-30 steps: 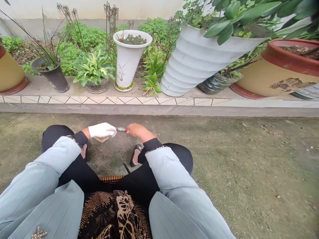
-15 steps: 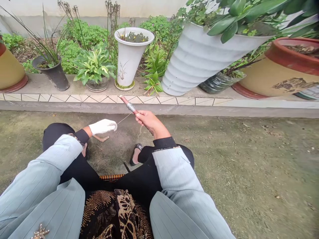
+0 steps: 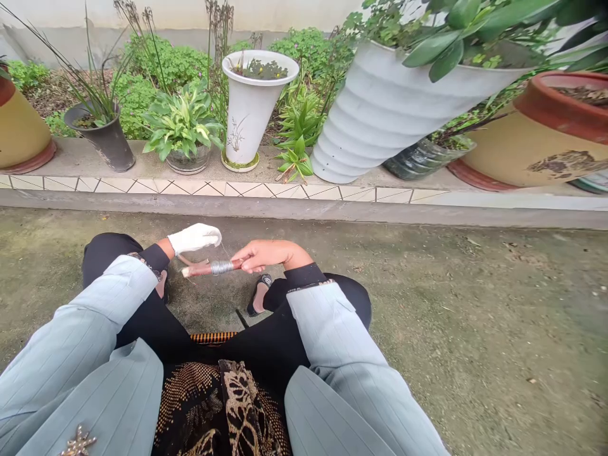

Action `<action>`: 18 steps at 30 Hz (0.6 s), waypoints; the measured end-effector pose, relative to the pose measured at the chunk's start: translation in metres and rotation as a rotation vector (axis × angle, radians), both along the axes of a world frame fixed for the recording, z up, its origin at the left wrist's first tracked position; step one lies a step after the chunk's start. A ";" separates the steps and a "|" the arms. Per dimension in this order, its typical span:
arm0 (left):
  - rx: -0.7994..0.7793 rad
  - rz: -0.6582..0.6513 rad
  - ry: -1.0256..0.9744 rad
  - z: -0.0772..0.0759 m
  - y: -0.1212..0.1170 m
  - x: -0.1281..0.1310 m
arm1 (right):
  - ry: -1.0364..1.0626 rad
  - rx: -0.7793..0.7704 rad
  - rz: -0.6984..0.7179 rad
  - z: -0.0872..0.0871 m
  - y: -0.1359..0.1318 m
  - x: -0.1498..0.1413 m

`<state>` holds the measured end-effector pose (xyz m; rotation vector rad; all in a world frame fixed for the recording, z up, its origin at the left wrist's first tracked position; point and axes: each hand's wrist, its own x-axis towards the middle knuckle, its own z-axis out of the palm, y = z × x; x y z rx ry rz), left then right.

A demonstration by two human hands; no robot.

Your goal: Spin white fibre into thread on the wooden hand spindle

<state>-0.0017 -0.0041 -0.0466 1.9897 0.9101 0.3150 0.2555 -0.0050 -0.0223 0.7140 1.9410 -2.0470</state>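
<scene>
I sit low over a concrete yard with my knees apart. My right hand (image 3: pixel 266 254) is bare and closed round the end of a reddish stick (image 3: pixel 199 270) that lies level, pointing left. A band of silvery thread (image 3: pixel 221 266) is wound round the stick's middle. My left hand (image 3: pixel 194 237) wears a white glove and is closed, pinching a thin strand that runs down to the wound band. The gloved hand sits just above the stick's free end.
A tiled ledge (image 3: pixel 294 190) runs across ahead with potted plants: a tall white pot (image 3: pixel 251 111), a large ribbed white pot (image 3: pixel 384 120), a dark pot (image 3: pixel 102 136), tan-and-red pots at both sides. My sandalled foot (image 3: pixel 259 294) rests on the ground below my hands.
My right hand has swung the stick down from pointing up and away to lying level, tip to the left. The gloved left hand has stayed almost in place, still on the strand.
</scene>
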 end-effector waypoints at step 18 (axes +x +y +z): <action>-0.117 -0.140 -0.030 0.002 -0.015 0.010 | -0.609 0.779 -0.510 -0.030 0.022 -0.006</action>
